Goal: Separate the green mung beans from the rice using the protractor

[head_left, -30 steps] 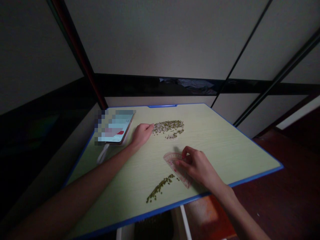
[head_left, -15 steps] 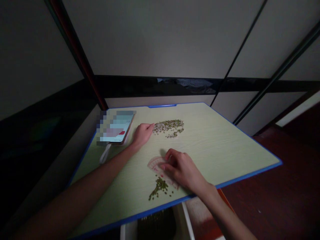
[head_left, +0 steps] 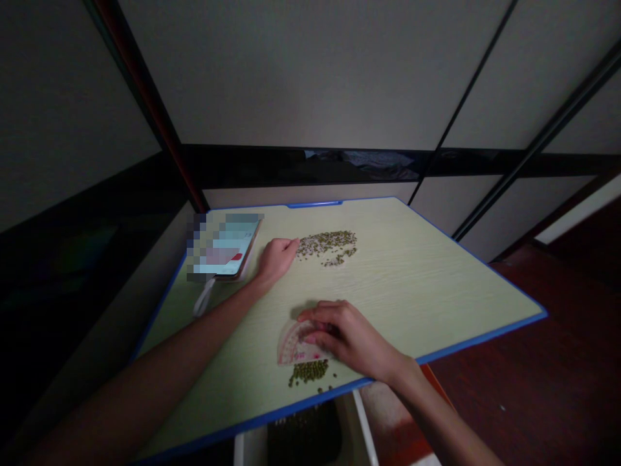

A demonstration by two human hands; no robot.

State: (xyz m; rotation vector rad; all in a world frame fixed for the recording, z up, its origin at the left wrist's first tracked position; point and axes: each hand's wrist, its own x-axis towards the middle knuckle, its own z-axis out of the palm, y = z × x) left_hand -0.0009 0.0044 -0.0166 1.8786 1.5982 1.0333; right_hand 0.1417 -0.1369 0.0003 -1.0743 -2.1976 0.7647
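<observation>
My right hand (head_left: 339, 336) holds a clear protractor (head_left: 291, 349) with red markings, thumb and fingers closed on it, near the front edge of the table. Its straight side faces me, touching or nearly touching a small heap of green mung beans (head_left: 310, 371). A few loose beans lie to the right of that heap. My left hand (head_left: 277, 262) rests farther back on the tabletop with its fingers curled together; whether anything is inside is hidden. Its fingertips reach the left end of a wider spread of mixed green and pale beans (head_left: 327, 241).
A phone (head_left: 233, 249) with a lit screen lies at the table's left side, a white strap (head_left: 204, 298) hanging from it. The pale tabletop (head_left: 427, 278) has a blue rim. Below the front edge stands a white container (head_left: 361, 427) with dark contents. Cabinet panels (head_left: 310, 77) rise behind.
My right hand has moved left and toward me with the protractor, turning its straight side toward me. The near line of beans is now a compact heap. My left hand has stayed put.
</observation>
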